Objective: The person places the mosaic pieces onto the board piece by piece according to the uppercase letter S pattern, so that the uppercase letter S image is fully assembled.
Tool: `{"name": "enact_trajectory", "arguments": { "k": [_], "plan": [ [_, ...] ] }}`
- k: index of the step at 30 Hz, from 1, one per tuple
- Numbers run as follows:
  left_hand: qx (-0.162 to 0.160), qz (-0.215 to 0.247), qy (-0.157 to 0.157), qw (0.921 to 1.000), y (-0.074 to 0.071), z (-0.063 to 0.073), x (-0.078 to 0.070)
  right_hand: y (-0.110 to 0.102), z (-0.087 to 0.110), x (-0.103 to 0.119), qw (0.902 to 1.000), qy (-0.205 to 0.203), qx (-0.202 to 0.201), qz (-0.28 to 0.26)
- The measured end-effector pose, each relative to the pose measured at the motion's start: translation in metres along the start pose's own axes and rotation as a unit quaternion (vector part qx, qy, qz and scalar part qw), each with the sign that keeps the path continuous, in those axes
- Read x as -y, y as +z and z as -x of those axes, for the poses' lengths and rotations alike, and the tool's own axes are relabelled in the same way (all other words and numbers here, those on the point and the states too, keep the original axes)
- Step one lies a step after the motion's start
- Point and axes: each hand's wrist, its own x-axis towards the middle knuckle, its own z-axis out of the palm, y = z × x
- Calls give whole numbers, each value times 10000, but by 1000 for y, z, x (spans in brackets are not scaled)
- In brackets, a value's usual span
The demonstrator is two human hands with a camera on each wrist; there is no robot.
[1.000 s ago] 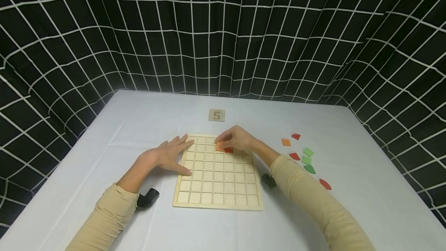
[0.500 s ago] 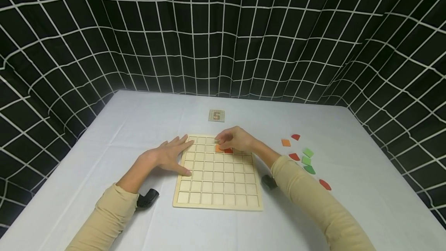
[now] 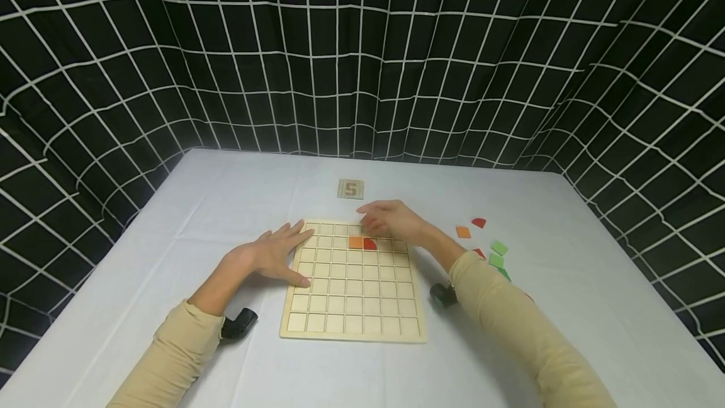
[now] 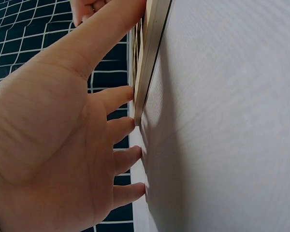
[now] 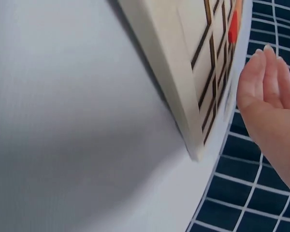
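Observation:
A pale wooden grid board (image 3: 354, 288) lies on the white table. In its second row from the far edge sit an orange square tile (image 3: 355, 242) and, directly to its right, a red quarter-circle tile (image 3: 370, 244). My left hand (image 3: 275, 253) rests with spread, straight fingers on the board's left edge; the left wrist view shows the thumb on the board's rim (image 4: 152, 53). My right hand (image 3: 392, 219) hovers over the board's far right part, fingers loosely bent and holding nothing. In the right wrist view its fingertips (image 5: 268, 50) are raised away from the board.
Right of the board lie an orange square (image 3: 463, 232), a red piece (image 3: 478, 223), light green squares (image 3: 499, 248) and more pieces partly behind the right sleeve (image 3: 504, 313). A small card (image 3: 351, 189) with a red figure lies beyond the board. A black grid-lined curtain (image 3: 340, 49) surrounds the table.
My right hand has let go of the orange square tile, which now lies in its cell, and has lifted slightly right and away. My left hand has stayed in place.

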Motion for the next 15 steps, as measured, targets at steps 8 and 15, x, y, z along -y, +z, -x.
{"name": "enact_trajectory", "arguments": {
  "k": [8, 15],
  "plan": [
    [0, 49, 78, 10000, 0, 0, 0, -28, 14, 2, 9945, 220, -356, -962],
    [-14, 34, 90, 10000, 0, 2, 1, -54, 34, -5, 9930, 268, -380, -1090]
  ]
}}
